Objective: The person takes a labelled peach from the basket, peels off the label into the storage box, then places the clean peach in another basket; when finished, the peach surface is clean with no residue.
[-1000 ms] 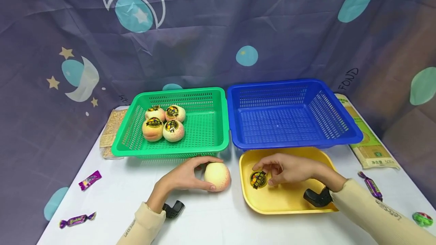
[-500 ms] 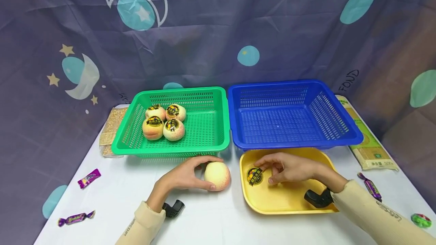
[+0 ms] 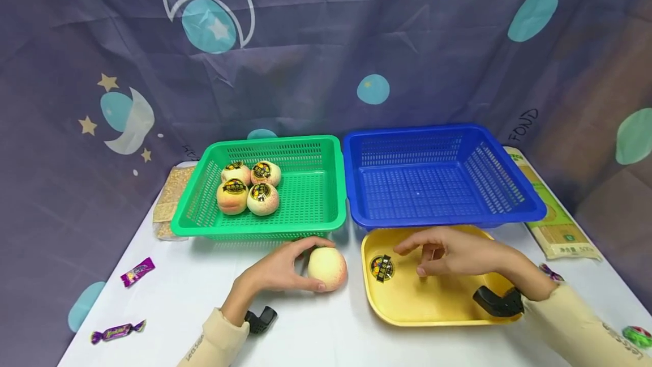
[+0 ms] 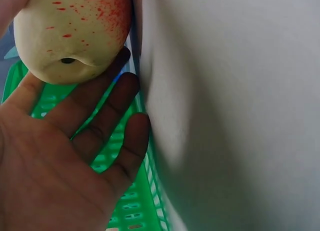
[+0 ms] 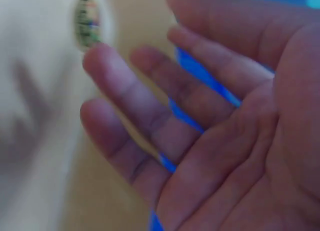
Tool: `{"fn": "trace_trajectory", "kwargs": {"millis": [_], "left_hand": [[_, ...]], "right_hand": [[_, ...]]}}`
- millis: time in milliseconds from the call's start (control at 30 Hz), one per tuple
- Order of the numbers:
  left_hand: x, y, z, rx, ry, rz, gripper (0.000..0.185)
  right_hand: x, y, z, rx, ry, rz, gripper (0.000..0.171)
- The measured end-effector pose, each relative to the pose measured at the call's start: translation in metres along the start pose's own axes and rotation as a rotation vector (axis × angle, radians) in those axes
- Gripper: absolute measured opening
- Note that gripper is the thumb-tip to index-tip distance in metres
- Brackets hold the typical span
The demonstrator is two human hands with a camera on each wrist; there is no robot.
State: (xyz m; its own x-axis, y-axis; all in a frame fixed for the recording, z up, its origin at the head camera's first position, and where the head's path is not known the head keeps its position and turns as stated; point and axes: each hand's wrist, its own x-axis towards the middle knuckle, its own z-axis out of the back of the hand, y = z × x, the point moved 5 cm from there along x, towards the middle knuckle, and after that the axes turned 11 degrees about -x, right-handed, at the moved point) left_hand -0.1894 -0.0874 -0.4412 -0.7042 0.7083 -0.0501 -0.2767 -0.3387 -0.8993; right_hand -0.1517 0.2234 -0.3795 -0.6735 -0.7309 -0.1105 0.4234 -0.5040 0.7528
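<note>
In the head view my left hand (image 3: 282, 268) grips a pale, pink-speckled peach (image 3: 327, 268) just above or on the white table, in front of the green basket. The left wrist view shows the peach (image 4: 75, 36) between thumb and fingers; no sticker is seen on it. My right hand (image 3: 453, 254) hangs over the yellow tray (image 3: 433, 307), fingers loosely bent and holding nothing, as the right wrist view also shows. A round black label sticker (image 3: 382, 268) lies at the tray's left side, apart from the right fingertips. Several peaches (image 3: 262, 199) with such stickers sit in the green basket (image 3: 305, 225).
A blue basket (image 3: 417, 188) stands behind the tray, beside the green one. A grain packet (image 3: 170, 203) lies at the left and a noodle packet (image 3: 562, 231) at the right. Wrapped candies (image 3: 118, 331) lie near the table's sides. A patterned curtain (image 3: 305, 44) hangs behind.
The right hand has drawn away to the right from the sticker, which stays in the tray slightly left of where it was. The left hand keeps its grip on the peach. The head view shifted a little.
</note>
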Motion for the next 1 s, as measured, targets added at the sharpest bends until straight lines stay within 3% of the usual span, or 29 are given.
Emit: {"fn": "trace_trajectory", "kwargs": {"millis": [133,233,400,500,567,700,833,1000], "left_hand": [[-0.001,-0.003,-0.001,0.048,-0.025,-0.006,0.066],[-0.001,-0.006,-0.003,0.067,-0.037,-0.017,0.065],[-0.002,-0.009,-0.005,0.101,-0.028,-0.04,0.067],[-0.003,-0.008,-0.005,0.136,-0.018,-0.041,0.072],[-0.004,-0.007,-0.005,0.154,-0.015,-0.041,0.074],[-0.005,-0.006,-0.005,0.156,-0.014,-0.048,0.072],[-0.005,-0.007,-0.006,0.141,-0.012,-0.061,0.071],[-0.004,-0.008,-0.006,0.137,-0.014,-0.078,0.071]], "right_hand": [[-0.016,0.008,0.021,0.014,-0.091,0.048,0.035],[-0.031,0.008,0.04,0.001,-0.251,0.023,0.033],[-0.061,-0.01,0.074,-0.251,-0.653,-0.128,0.03],[-0.077,-0.028,0.087,-0.402,-0.826,-0.258,0.03],[-0.086,-0.042,0.092,-0.432,-0.852,-0.349,0.039],[-0.095,-0.068,0.097,-0.509,-0.81,-0.479,0.068],[-0.099,-0.085,0.097,-0.578,-0.799,-0.534,0.085],[-0.104,-0.098,0.096,-0.593,-0.737,-0.588,0.093]]}}
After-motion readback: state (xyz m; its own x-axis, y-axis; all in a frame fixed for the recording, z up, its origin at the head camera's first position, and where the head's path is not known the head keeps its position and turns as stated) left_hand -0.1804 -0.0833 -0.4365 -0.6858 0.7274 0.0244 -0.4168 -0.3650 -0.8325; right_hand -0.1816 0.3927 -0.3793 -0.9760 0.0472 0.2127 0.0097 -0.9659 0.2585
